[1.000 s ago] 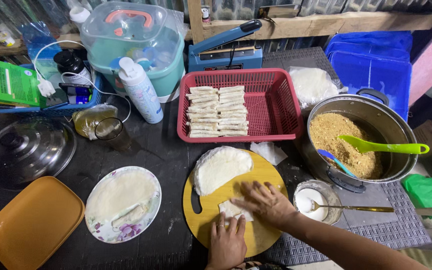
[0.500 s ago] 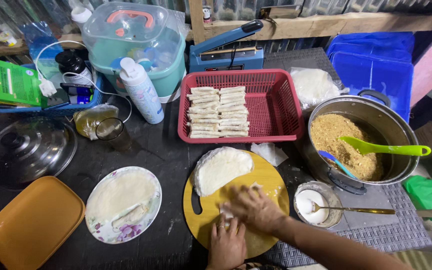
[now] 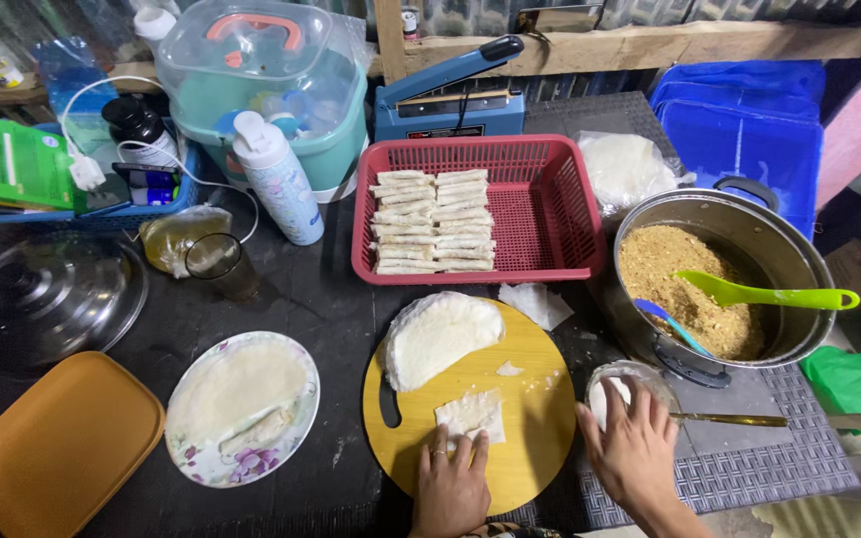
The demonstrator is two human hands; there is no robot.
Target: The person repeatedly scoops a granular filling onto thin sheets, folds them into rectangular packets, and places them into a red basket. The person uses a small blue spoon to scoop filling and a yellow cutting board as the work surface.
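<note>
Wrapper (image 3: 472, 411) lies pinned on the round board (image 3: 540, 438) under the flat, open left hand (image 3: 450, 485); the right hand (image 3: 633, 450), open, apparently dips into the small bowl (image 3: 618, 379), so sealing the wrapper likely needs a wetted fingertip.

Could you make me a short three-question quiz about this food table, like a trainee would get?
1. True or false: the left hand presses a square pale wrapper on the round yellow wooden board.
2. What is the right hand touching? A) small glass bowl B) red plastic basket C) orange lid
3. What colour is the spatula resting in the steel pot of brown filling?

Key: 1 true; 2 A; 3 green.
</note>
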